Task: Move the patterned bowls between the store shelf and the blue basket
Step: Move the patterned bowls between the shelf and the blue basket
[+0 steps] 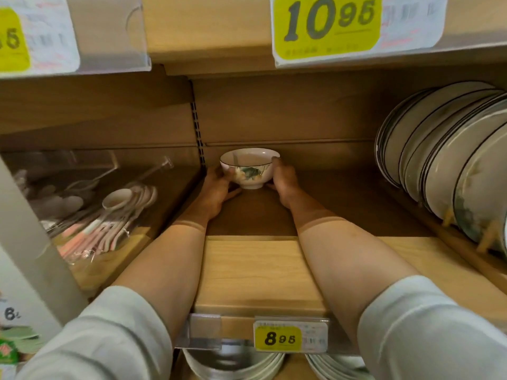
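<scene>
Item: bowl (249,168), far back of shelf (258,270) | grip: left hand (216,187) and right hand (284,182) clasp its sides | risk: slips at full reach, chips on the shelf

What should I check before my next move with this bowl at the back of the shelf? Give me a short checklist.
1. Grip of left hand on patterned bowl: ok.
2. Grip of right hand on the opposite side: ok.
3. Bowl upright: ok.
4. Bowl apart from the standing plates on the right: ok.
5. Bowl's foot resting on the shelf or lifted: cannot tell.
6. Blue basket in sight: not ok, out of view.
</scene>
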`<state>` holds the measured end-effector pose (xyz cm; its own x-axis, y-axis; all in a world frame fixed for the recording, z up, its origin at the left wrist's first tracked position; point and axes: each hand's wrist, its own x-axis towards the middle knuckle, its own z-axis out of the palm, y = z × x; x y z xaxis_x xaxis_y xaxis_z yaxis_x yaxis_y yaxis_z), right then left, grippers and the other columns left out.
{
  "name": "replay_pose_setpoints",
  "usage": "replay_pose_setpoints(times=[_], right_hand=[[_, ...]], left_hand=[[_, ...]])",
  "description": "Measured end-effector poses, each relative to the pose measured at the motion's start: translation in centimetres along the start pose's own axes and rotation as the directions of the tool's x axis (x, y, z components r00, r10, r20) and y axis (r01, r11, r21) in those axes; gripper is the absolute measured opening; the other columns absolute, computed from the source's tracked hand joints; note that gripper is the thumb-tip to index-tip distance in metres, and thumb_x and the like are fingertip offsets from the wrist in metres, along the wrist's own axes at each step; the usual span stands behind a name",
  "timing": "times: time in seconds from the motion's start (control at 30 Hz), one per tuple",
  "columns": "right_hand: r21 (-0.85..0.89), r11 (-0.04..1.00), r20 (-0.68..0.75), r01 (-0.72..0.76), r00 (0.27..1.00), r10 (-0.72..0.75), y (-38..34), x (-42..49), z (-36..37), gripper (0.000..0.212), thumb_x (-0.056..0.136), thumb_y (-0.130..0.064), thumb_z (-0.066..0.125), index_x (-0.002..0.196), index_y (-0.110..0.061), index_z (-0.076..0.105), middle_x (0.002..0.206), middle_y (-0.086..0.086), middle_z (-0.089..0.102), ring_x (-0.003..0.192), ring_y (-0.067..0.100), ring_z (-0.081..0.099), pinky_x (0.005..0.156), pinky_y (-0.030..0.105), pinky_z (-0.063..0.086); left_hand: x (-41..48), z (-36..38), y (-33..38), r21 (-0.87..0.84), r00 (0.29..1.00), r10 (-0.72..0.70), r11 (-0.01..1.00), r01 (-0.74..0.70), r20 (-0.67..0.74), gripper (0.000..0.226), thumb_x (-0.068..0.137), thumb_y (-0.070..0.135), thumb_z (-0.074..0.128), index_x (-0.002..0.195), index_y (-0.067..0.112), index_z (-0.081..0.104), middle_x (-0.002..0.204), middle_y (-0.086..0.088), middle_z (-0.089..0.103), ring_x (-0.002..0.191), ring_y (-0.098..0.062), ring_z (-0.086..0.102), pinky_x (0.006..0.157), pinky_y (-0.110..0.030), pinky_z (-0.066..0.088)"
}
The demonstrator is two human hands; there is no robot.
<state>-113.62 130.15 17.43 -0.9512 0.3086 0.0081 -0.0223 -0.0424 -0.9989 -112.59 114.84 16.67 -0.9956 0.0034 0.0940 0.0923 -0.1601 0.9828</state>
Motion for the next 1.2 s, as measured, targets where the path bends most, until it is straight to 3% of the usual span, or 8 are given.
replay_pose_setpoints(times=[0.37,0.53,0.7,0.77,0.83,0.97,1.1,1.2], right_hand=[[0.068,0.998,0.049,-0.017,0.999,0.014,0.2,0.2,-0.2,0.047,0.100,-0.045,0.037,0.133,-0.015,0.052,0.130,0.011,0.056,0.107,0.025,0.058,0.093,0.042,0.053],[0.128,0.990,0.035,-0.066,0.997,0.062,-0.3,-1.9,-1.7,0.052,0.099,-0.052,0.034,0.135,-0.017,0.049,0.134,0.008,0.054,0.092,0.016,0.056,0.088,0.037,0.052],[0.024,0.989,-0.020,-0.143,0.989,0.144,-2.0,-5.8,-4.0,0.050,0.099,-0.049,0.039,0.139,-0.020,0.042,0.136,0.006,0.047,0.111,0.025,0.051,0.099,0.041,0.048],[0.004,0.987,-0.081,-0.162,0.984,0.162,-3.3,-7.8,-4.8,0.045,0.099,-0.042,0.043,0.138,-0.019,0.044,0.133,0.006,0.049,0.111,0.026,0.053,0.099,0.043,0.048],[0.039,0.988,-0.095,-0.151,0.984,0.154,-4.7,-10.5,-5.3,0.039,0.099,-0.034,0.046,0.135,-0.016,0.047,0.130,0.009,0.054,0.110,0.027,0.057,0.096,0.042,0.050],[0.180,0.982,-0.033,-0.063,0.997,0.070,-6.8,-18.1,-7.0,0.027,0.101,-0.021,0.042,0.122,-0.011,0.055,0.121,0.011,0.062,0.103,0.024,0.064,0.087,0.038,0.054],[0.286,0.955,0.048,0.081,0.994,-0.098,-6.3,-27.1,-9.3,0.023,0.097,-0.019,0.045,0.111,-0.013,0.062,0.107,0.008,0.072,0.095,0.020,0.071,0.084,0.034,0.058],[0.322,0.941,0.100,0.102,0.985,-0.141,-4.8,-32.3,-10.2,0.025,0.095,-0.018,0.049,0.113,-0.011,0.065,0.102,0.006,0.075,0.094,0.018,0.072,0.083,0.031,0.058]], left_hand=[[0.3,-0.1,-0.1,-0.080,1.000,-0.021,0.997,0.021,-0.003,0.040,0.099,0.018,0.050,0.138,0.019,0.040,0.132,-0.008,0.055,0.104,-0.020,0.061,0.074,-0.032,0.056],[-0.5,0.0,0.9,-0.002,0.979,-0.081,0.997,0.082,-0.185,0.036,0.102,0.019,0.034,0.137,0.020,0.047,0.139,-0.008,0.051,0.122,-0.028,0.052,0.089,-0.041,0.052],[-4.3,0.6,2.9,0.078,0.934,-0.127,0.984,0.162,-0.333,0.036,0.101,0.020,0.037,0.131,0.009,0.054,0.103,-0.011,0.059,0.087,-0.027,0.059,0.083,-0.040,0.054],[-6.3,1.0,3.9,0.075,0.928,-0.092,0.989,0.127,-0.361,0.037,0.102,0.016,0.035,0.132,0.000,0.052,0.116,-0.019,0.060,0.101,-0.035,0.060,0.094,-0.042,0.050],[-8.8,1.6,5.7,-0.002,0.939,-0.111,0.993,0.116,-0.325,0.040,0.103,0.013,0.033,0.135,-0.005,0.047,0.136,-0.024,0.052,0.122,-0.038,0.053,0.101,-0.042,0.047],[-14.6,1.6,9.0,-0.083,0.979,-0.112,0.992,0.099,-0.168,0.032,0.101,0.015,0.041,0.131,0.005,0.050,0.126,-0.012,0.060,0.108,-0.023,0.062,0.080,-0.036,0.059],[-23.9,-1.4,9.1,-0.033,0.983,0.181,0.983,-0.181,0.006,0.028,0.096,0.017,0.042,0.121,0.015,0.056,0.113,-0.009,0.069,0.101,-0.019,0.070,0.082,-0.035,0.059],[-30.6,-2.9,8.1,-0.025,0.963,0.257,0.966,-0.256,0.083,0.026,0.098,0.018,0.043,0.114,0.015,0.063,0.106,-0.006,0.074,0.099,-0.019,0.072,0.082,-0.034,0.059]])
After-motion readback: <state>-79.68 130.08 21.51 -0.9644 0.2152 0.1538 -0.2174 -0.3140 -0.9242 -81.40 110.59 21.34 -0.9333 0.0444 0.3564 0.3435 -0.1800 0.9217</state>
